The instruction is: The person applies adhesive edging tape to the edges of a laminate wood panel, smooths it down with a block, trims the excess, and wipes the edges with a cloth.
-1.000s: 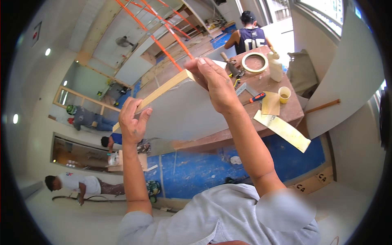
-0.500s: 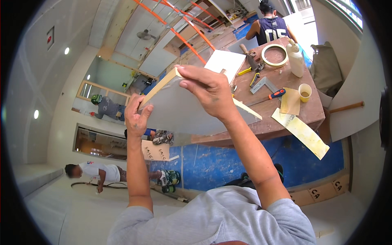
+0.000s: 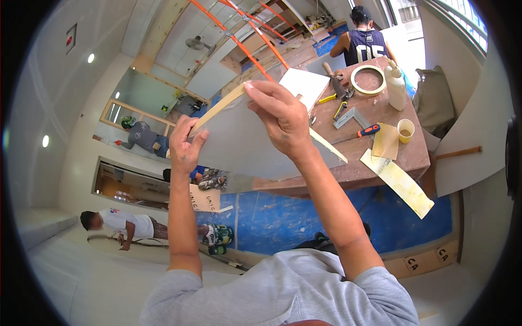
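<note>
A grey flat panel [image 3: 239,142] with a pale wood-coloured edge is tilted up in front of me. My left hand [image 3: 186,142] is closed around its left end, with the thumb on the grey face. At the top end of the pale edge, my right hand [image 3: 280,115] is closed, its fingertips against the edge and its thumb partly hidden. A pale narrow strip [image 3: 329,146] shows past my right wrist; whether it belongs to the panel cannot be told.
A brown worktable [image 3: 375,117] holds a tape roll [image 3: 368,80], a white bottle [image 3: 395,89], a paper cup [image 3: 405,130], yellow-handled pliers [image 3: 341,110], a metal square [image 3: 352,118] and an orange-and-blue handled tool [image 3: 368,130]. An orange ladder [image 3: 239,43] stands beyond. Several people are nearby.
Both hands and the panel have shifted slightly, the right hand a little to the right. The panel's pale edge now shows wider. The person in white at left has lowered an arm.
</note>
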